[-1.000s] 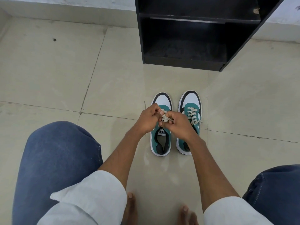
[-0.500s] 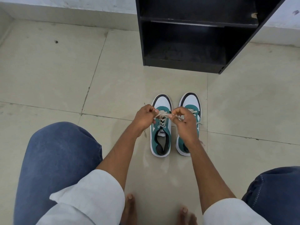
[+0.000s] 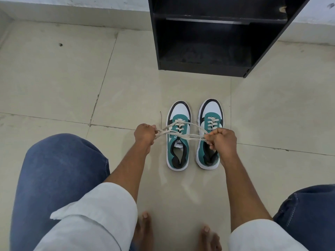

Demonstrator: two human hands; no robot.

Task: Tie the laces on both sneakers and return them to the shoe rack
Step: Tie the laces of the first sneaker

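Two teal, white and black sneakers stand side by side on the floor, toes pointing away from me. The left sneaker (image 3: 178,142) has its cream laces (image 3: 179,135) stretched sideways across its tongue. My left hand (image 3: 145,134) grips the lace strands to the left of this shoe. My right hand (image 3: 221,140) grips the other strands and hovers over the right sneaker (image 3: 210,127), hiding part of its collar. The right sneaker's laces lie crossed on its tongue. The black shoe rack (image 3: 213,37) stands open just beyond the shoes.
Beige floor tiles (image 3: 72,78) surround the shoes. My knees in blue jeans (image 3: 59,178) flank the scene and my bare toes (image 3: 145,227) sit near the bottom edge. A pale wall runs behind the rack.
My hands were close together over the left sneaker's laces. They have pulled apart sideways, drawing the lace strands taut to both sides.
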